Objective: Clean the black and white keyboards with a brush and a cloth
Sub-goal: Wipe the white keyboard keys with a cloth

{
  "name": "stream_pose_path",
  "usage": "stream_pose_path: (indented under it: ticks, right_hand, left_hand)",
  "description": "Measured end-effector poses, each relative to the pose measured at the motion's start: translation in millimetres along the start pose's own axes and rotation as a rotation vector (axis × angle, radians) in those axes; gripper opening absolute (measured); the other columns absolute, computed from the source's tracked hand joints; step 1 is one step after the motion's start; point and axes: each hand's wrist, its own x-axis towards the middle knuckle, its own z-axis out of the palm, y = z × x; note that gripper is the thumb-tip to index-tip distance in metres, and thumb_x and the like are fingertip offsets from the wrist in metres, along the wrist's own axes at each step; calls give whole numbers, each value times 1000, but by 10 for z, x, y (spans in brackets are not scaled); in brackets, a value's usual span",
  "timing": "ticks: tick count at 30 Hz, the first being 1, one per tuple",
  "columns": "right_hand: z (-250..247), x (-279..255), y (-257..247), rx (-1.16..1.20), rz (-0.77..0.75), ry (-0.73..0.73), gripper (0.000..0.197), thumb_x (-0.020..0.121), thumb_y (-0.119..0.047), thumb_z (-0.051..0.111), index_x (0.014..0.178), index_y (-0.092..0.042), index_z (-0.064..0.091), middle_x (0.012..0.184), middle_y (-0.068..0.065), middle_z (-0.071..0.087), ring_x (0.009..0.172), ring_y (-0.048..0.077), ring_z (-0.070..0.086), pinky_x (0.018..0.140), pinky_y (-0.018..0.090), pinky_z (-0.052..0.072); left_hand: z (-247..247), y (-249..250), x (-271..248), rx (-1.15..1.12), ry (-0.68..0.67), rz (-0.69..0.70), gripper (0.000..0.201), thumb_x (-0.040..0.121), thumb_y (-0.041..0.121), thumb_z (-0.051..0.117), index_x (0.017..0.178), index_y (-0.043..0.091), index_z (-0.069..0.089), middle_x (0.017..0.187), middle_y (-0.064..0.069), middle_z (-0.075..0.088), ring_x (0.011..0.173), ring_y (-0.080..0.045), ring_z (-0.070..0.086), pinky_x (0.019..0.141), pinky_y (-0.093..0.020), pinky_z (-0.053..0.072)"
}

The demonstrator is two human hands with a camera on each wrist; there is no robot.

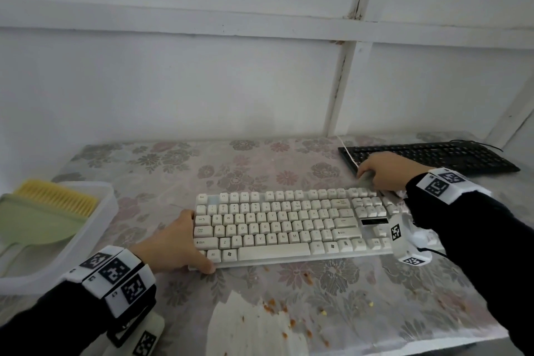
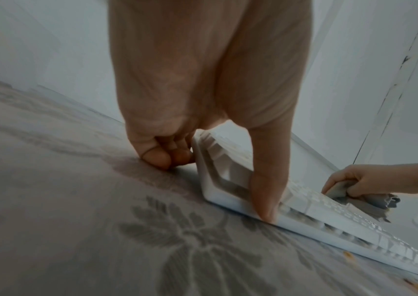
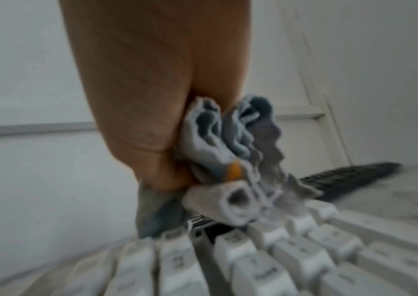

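I see the tabletop (image 1: 161,170) under a flowered cover, with orange crumbs (image 1: 271,305) scattered along its near edge. The white keyboard (image 1: 289,228) lies flat across the middle of it, its long side toward me. The black keyboard (image 1: 450,154) sits at the far right, just beyond the white one's far right corner. At the left edge stands a clear plastic tray (image 1: 107,199) holding a green dustpan (image 1: 37,222) and the brush (image 1: 57,196) with yellow bristles, well apart from both keyboards.

My left hand (image 1: 173,243) grips the white keyboard's left end: the thumb lies over the near left corner, while the other fingers (image 2: 167,158) are curled against the end wall, resting on the tabletop. My right hand (image 1: 387,170) is clenched round a bunched grey cloth (image 3: 230,152), which it presses onto the keys at the far right corner of the white keyboard, close to the black keyboard's near edge. An orange speck (image 3: 235,171) clings to the cloth's folds.
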Motion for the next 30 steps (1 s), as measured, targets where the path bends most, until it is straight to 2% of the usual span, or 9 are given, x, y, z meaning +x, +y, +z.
stream_pose_path:
  ticks: [3, 6, 9, 12, 19, 21, 24, 26, 30]
  right_hand:
    - [-25, -38, 248, 152, 122, 156, 22, 91, -7, 47, 88, -20, 64, 73, 2, 66, 70, 16, 61, 64, 26, 44]
    - [99, -82, 327, 242, 127, -22, 34, 89, -1, 45, 102, -25, 65, 70, -9, 66, 66, 9, 62, 52, 16, 47]
    - [221, -34, 380, 96, 130, -60, 36, 92, -7, 45, 111, -30, 64, 112, 3, 54, 109, 24, 53, 89, 28, 45]
    - [162, -79, 494, -65, 209, -52, 25, 96, -18, 46, 113, -27, 63, 118, 3, 55, 116, 25, 50, 103, 35, 34]
    - [339, -80, 785, 111, 279, -77, 27, 101, -16, 39, 90, -4, 62, 93, 11, 68, 48, 1, 58, 50, 12, 44]
    - [330, -132, 775, 209, 327, -129, 27, 99, -10, 43, 86, -3, 65, 85, 11, 64, 47, 3, 55, 46, 12, 45]
    - [266, -254, 780, 218, 315, -187, 29, 99, -17, 41, 111, 0, 62, 111, 15, 61, 60, 7, 44, 45, 7, 41]
    - [288, -323, 818, 294, 295, -203, 19, 96, -13, 49, 99, -9, 67, 101, 8, 65, 57, 6, 51, 37, 10, 36]
    - [479, -355, 1015, 459, 230, -170, 15, 85, -4, 61, 86, -16, 70, 86, 4, 75, 77, 24, 68, 75, 37, 56]
  left_hand:
    - [4, -8, 5, -14, 0, 6, 101, 57, 14, 90, 133, 15, 24, 113, 10, 51, 103, -7, 52, 76, -18, 45]
    - [-4, -22, 7, -17, -5, 8, 106, 50, 19, 91, 132, 17, 24, 115, 8, 51, 105, -10, 52, 86, -24, 47]
    - [-14, -34, 10, -36, -24, 21, 111, 40, 27, 89, 130, 17, 25, 115, 8, 52, 105, -8, 52, 89, -27, 47]
    - [-18, -44, 4, -46, -31, 34, 116, 32, 34, 88, 128, 19, 25, 118, 7, 53, 108, -10, 54, 94, -33, 50]
    - [-30, -69, 1, -56, -35, 52, 116, 30, 34, 89, 129, 21, 31, 121, 6, 56, 110, -12, 56, 97, -37, 49]
    - [-32, -76, -1, -60, -48, 66, 114, 29, 34, 91, 127, 22, 35, 121, 7, 58, 111, -11, 57, 97, -37, 50]
    - [-28, -75, 1, -65, -54, 91, 113, 28, 34, 93, 126, 24, 39, 120, 8, 61, 111, -10, 59, 98, -38, 50]
    - [-27, -55, -15, -79, -54, 96, 105, 32, 29, 90, 125, 25, 42, 118, 8, 62, 110, -10, 60, 98, -38, 50]
    - [-33, -28, -39, -87, -84, 105, 100, 35, 26, 90, 125, 25, 48, 117, 7, 67, 109, -10, 63, 97, -39, 51]
